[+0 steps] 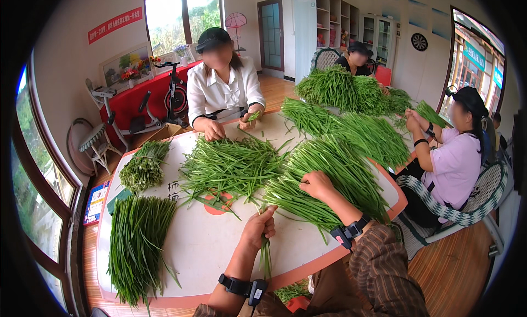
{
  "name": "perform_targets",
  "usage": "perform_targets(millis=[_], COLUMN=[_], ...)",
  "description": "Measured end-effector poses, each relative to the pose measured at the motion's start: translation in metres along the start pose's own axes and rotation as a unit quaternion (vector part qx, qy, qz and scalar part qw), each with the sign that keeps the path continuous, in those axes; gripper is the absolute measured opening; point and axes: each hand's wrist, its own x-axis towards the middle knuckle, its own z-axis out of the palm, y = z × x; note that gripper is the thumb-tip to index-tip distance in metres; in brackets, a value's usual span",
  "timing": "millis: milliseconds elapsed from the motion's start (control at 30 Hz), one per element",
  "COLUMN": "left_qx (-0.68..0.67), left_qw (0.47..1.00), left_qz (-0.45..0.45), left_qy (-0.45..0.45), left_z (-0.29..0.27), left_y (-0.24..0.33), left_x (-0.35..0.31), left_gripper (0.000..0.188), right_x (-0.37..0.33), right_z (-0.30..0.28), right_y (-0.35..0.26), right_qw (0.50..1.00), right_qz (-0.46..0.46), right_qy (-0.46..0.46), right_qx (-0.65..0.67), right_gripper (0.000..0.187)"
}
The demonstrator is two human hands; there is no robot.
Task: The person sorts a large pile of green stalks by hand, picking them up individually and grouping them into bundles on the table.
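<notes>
My left hand [258, 227] is closed around a small bunch of garlic chives [265, 256] near the table's front edge, with the green leaf ends hanging below the fist. Over a large heap of garlic chives [340, 163] at the right is my right hand [318, 186]. Its fingers are curled together above the stalks, and what they pinch, if anything, is too small to make out. A looser pile of garlic chives [230, 166] lies beyond my left hand, its stalks crossing in many directions.
A thick bundle [137, 245] lies at the table's left, behind it a smaller bundle [144, 166]. More heaps [337, 89] cover the far right. Across the white table [203, 262], a person in white [225, 92] handles stalks. Another in pink [455, 158] sits right; a third sits farther back.
</notes>
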Motion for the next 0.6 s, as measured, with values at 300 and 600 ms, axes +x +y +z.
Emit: perform_targets(millis=[300,600], left_qx=[-0.035,-0.019], left_qw=[0.992,0.999], left_qz=[0.055,0.037], left_qy=[0.106,-0.007], left_z=[0.008,-0.004], left_y=[-0.002,0.001], left_x=[-0.003,-0.002], left_gripper=[0.028,0.026], right_x=[-0.026,-0.046], right_z=[-0.016,-0.007], right_y=[-0.021,-0.033], right_qw=[0.982,0.963], right_qz=[0.046,0.013], right_qy=[0.030,0.041], right_qx=[0.183,0.265], right_gripper=[0.018,0.018])
